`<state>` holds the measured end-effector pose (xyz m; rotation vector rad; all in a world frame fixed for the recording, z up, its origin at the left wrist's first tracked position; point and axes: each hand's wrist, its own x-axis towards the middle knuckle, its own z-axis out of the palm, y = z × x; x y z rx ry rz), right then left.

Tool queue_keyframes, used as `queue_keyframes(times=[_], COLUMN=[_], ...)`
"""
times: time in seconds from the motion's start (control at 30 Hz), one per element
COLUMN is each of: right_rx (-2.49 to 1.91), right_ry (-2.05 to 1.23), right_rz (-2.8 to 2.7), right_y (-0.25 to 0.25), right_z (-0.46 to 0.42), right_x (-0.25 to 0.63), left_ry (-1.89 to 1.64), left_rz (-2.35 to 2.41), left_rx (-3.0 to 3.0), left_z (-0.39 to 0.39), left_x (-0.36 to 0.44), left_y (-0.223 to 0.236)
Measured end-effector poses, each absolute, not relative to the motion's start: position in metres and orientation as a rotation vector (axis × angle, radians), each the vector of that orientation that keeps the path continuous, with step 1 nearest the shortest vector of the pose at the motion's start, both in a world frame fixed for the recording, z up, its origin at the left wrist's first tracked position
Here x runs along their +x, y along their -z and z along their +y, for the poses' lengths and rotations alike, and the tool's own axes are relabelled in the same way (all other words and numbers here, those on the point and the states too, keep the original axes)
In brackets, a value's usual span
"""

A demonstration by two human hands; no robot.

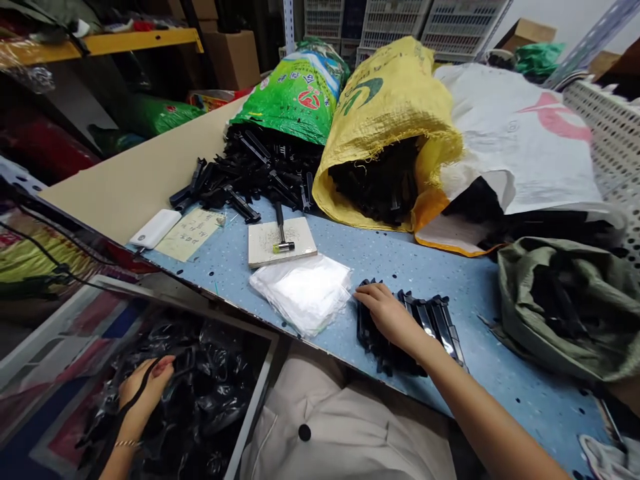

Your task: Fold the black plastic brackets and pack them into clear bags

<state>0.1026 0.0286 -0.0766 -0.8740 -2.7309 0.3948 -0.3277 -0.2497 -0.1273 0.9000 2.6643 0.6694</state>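
Note:
My right hand (393, 317) reaches over a row of long black plastic parts (440, 323) on the blue tabletop. Its fingers are closed around the left end of the row, close to the corner of a stack of clear plastic bags (310, 293). Low on the left, my left hand (145, 387) is over a crate (260, 387) filled with black parts in clear bags (220, 393). The left fingers are curled together; what they hold, if anything, cannot be made out. A dark cord runs across that hand.
Black parts (250, 173) spill from a green sack (300, 87). Beside it lie a yellow sack (395, 87) and a white sack (520, 133), with an olive sack (515, 287) at right. A small hammer (283, 233) rests on a pale block (257, 247), near a white device (155, 229).

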Motion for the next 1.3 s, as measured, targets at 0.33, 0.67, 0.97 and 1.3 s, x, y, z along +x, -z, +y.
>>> queue_keyframes(times=[0.33, 0.67, 0.97, 1.3], right_rx=[-0.702, -1.336, -0.996, -0.991], right_ry=[-0.106, -1.447, -2.248, -2.125], right_rz=[-2.988, -1.888, -0.76, -0.72], right_y=[0.039, 0.021, 0.061, 0.059], right_z=[0.064, 0.024, -0.024, -0.02], right_x=[0.114, 0.148, 0.052, 0.065], left_ry=[-0.824, -1.115, -1.224, -1.19], left_rz=[2.344, 1.681, 1.282, 1.717], left_rx=[1.349, 1.328, 0.647, 1.876], left_z=[-0.152, -0.054, -0.046, -0.061], left_x=[-0.22, -0.12, -0.134, -0.155], left_y=[0.124, 0.089, 0.077, 0.073])
